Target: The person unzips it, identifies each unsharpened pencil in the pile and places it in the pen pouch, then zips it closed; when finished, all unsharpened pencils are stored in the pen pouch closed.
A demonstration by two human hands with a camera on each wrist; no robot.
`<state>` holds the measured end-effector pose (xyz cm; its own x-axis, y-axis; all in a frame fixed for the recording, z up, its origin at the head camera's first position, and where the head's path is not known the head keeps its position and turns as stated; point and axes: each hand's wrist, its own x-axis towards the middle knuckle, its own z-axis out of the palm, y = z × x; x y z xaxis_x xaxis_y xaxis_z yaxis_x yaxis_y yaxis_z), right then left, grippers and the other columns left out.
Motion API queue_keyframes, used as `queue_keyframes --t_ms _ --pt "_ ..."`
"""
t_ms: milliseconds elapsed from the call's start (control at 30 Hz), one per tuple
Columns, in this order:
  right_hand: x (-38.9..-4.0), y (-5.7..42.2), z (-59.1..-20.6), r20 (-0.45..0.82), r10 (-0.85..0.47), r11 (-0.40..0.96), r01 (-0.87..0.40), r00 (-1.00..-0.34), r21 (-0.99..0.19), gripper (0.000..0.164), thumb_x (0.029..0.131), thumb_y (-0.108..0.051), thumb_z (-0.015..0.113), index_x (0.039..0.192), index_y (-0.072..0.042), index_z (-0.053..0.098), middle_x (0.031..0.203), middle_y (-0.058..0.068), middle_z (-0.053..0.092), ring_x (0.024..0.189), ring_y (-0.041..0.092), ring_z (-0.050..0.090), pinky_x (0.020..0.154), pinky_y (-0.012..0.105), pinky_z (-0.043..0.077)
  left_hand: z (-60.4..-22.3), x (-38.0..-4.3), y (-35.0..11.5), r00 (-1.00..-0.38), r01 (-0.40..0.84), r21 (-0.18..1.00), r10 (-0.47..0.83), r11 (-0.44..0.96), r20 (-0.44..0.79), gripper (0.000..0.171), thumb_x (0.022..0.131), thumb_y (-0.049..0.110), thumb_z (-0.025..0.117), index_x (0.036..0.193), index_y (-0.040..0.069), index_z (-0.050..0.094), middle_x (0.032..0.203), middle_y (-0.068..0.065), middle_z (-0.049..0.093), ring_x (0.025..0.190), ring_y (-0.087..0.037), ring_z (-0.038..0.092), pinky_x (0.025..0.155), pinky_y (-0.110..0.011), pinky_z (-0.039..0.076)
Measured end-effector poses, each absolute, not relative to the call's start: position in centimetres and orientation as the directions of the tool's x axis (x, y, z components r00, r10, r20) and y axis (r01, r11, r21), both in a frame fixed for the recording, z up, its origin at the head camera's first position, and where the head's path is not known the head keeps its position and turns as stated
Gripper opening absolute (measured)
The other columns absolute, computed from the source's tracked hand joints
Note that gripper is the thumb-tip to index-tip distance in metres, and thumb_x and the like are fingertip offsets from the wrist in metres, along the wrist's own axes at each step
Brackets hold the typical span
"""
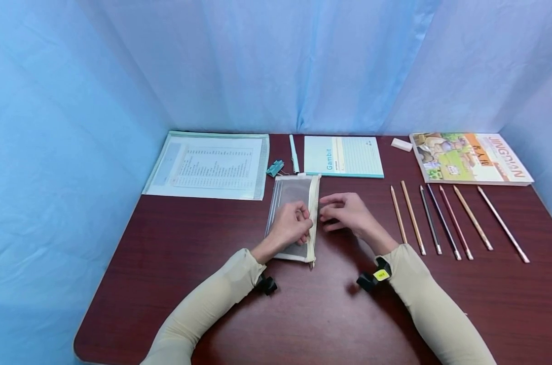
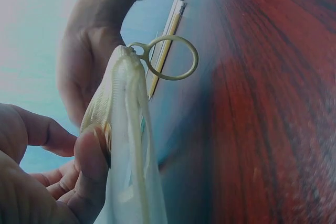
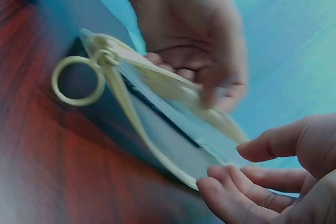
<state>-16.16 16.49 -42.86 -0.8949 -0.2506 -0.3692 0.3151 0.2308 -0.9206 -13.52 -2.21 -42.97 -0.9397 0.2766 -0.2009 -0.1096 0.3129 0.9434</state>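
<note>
A mesh zip pouch [image 1: 297,190] with cream edging lies in the middle of the table. My left hand [image 1: 290,223] pinches the zip-side edge of the pouch between thumb and fingers. Just right of that edge is my right hand [image 1: 346,213], its fingers loosely bent and thumb apart. In the right wrist view the right fingertips [image 3: 207,184] are at the pouch's lower rim; whether they touch it I cannot tell. The pouch mouth gapes there, with a dark strip visible along the inside. A cream pull ring [image 2: 196,59] hangs at the near end of the zip.
Several pencils [image 1: 412,218] lie in a row at right. Behind are a clear document folder [image 1: 212,165], a teal binder clip [image 1: 274,168], a white pen [image 1: 294,154], a notepad [image 1: 344,156], an eraser [image 1: 401,145] and a picture-covered book [image 1: 472,157]. Blue curtains [image 1: 276,66] enclose the table.
</note>
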Motion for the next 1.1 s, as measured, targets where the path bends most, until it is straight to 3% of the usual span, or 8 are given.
queue_keyframes --t_ms 100,267,400,500,600,767,900,1100 --pt "-15.8 18.3 -41.7 -0.320 -0.246 0.253 0.258 -0.915 -0.932 0.045 0.094 -0.002 0.060 0.135 0.014 0.049 0.090 0.004 0.074 0.080 0.010 0.071 0.070 0.038 0.066 -43.0 -13.5 -2.3 -0.942 -0.103 0.944 0.275 0.315 -0.194 0.008 0.085 -0.005 0.052 0.082 0.003 0.054 0.055 -0.003 0.057 0.037 -0.009 0.054 0.036 -0.030 0.053" --pt "-15.2 22.0 -39.6 -0.239 -0.203 0.302 0.171 -0.950 -0.938 0.045 0.097 -0.007 0.058 0.135 0.013 0.047 0.085 -0.011 0.072 0.082 0.003 0.072 0.069 0.030 0.066 -43.0 -13.5 -2.5 -0.946 -0.088 0.941 0.270 0.327 -0.182 0.007 0.085 -0.005 0.052 0.082 0.002 0.055 0.056 -0.003 0.057 0.037 -0.010 0.054 0.038 -0.033 0.055" --pt "-15.0 25.2 -39.0 -0.196 -0.154 0.336 0.135 -0.969 -0.932 0.031 0.099 -0.012 0.058 0.127 0.000 0.055 0.084 -0.020 0.071 0.082 0.000 0.072 0.068 0.027 0.065 -43.0 -13.5 -2.5 -0.945 -0.087 0.941 0.273 0.328 -0.183 0.007 0.085 -0.004 0.052 0.083 0.002 0.056 0.056 -0.004 0.057 0.037 -0.011 0.054 0.038 -0.033 0.055" --pt "-14.7 27.5 -38.9 -0.178 -0.122 0.281 0.138 -0.977 -0.950 0.015 0.098 -0.011 0.059 0.113 -0.016 0.061 0.085 -0.019 0.073 0.079 0.000 0.072 0.066 0.027 0.065 -43.1 -13.5 -2.5 -0.944 -0.087 0.944 0.277 0.319 -0.180 0.007 0.084 -0.004 0.052 0.082 0.002 0.055 0.056 -0.004 0.056 0.037 -0.011 0.054 0.038 -0.033 0.054" --pt "-14.5 29.8 -39.0 -0.177 -0.098 0.151 0.161 -0.979 -0.975 0.019 0.097 -0.007 0.061 0.103 -0.024 0.066 0.087 -0.015 0.074 0.077 0.002 0.073 0.064 0.028 0.065 -43.2 -13.6 -2.5 -0.943 -0.085 0.945 0.281 0.315 -0.178 0.008 0.084 -0.004 0.052 0.082 0.003 0.054 0.055 -0.003 0.056 0.037 -0.010 0.054 0.037 -0.033 0.054" --pt "-14.2 33.4 -39.9 -0.173 -0.056 -0.036 0.175 -0.983 -0.984 0.025 0.096 0.000 0.060 0.098 -0.023 0.072 0.086 -0.009 0.076 0.074 0.006 0.074 0.062 0.028 0.064 -43.1 -13.6 -2.4 -0.944 -0.076 0.945 0.281 0.317 -0.170 0.007 0.084 -0.004 0.052 0.082 0.002 0.055 0.055 -0.002 0.056 0.037 -0.009 0.054 0.038 -0.035 0.055" --pt "-13.7 36.0 -40.6 -0.188 -0.033 -0.094 0.190 -0.982 -0.977 0.027 0.096 0.002 0.059 0.097 -0.021 0.073 0.084 -0.006 0.077 0.074 0.007 0.075 0.062 0.027 0.064 -43.1 -13.6 -2.4 -0.944 -0.085 0.943 0.277 0.321 -0.179 0.007 0.085 -0.004 0.052 0.082 0.002 0.055 0.055 -0.002 0.057 0.037 -0.010 0.054 0.038 -0.034 0.055" --pt "-12.9 39.0 -41.2 -0.249 0.047 0.038 0.250 -0.967 -0.967 0.027 0.096 -0.003 0.060 0.094 -0.028 0.070 0.079 -0.011 0.076 0.070 0.003 0.073 0.061 0.023 0.063 -43.1 -13.6 -2.3 -0.944 -0.096 0.940 0.269 0.327 -0.190 0.007 0.085 -0.003 0.053 0.082 0.003 0.056 0.056 -0.003 0.057 0.038 -0.009 0.055 0.038 -0.033 0.055"
